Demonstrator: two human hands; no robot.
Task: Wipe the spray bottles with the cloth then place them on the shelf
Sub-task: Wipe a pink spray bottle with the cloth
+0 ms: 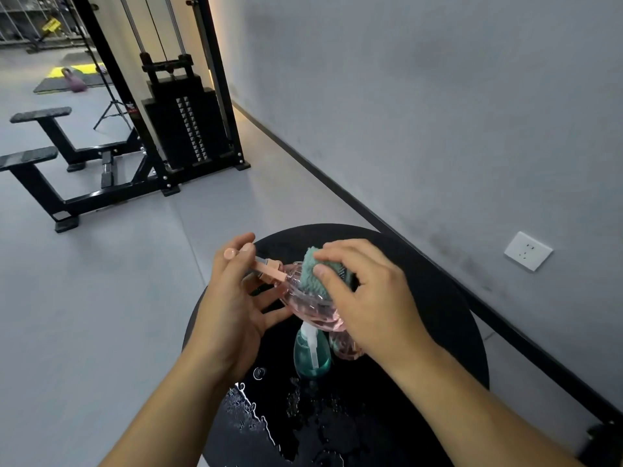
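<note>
**A:** Head view. Where's the bottle being wiped?

**B:** The pink bottle (308, 303) is lying on its side between the hands, lifted above the bench (438, 298). The left hand (232, 308) pinches its nozzle end with thumb and forefinger, the other fingers loosely cradling below. The right hand (367, 294) holds the cloth (315, 274), fingers curled over it, pressing it onto the bottle's upper side.

**A:** How will it handle?

**B:** It looks like thin clear ribbed plastic, so I'd judge it light and fairly stiff, though it might flex if squeezed. There's water on the bench nearer the wrists, so the body may be slick. The pump head gives the surest hold; the ribs should help the fingers too.

**A:** The cloth?

**B:** Soft, nubby, bunched up; it should mould to the ribs easily.

**A:** Anything else?

**B:** A teal bottle (312, 355) stands upright just below the pink one, under the right wrist, and something else pink (345, 347) sits beside it, mostly hidden. No shelf shows here.
</note>
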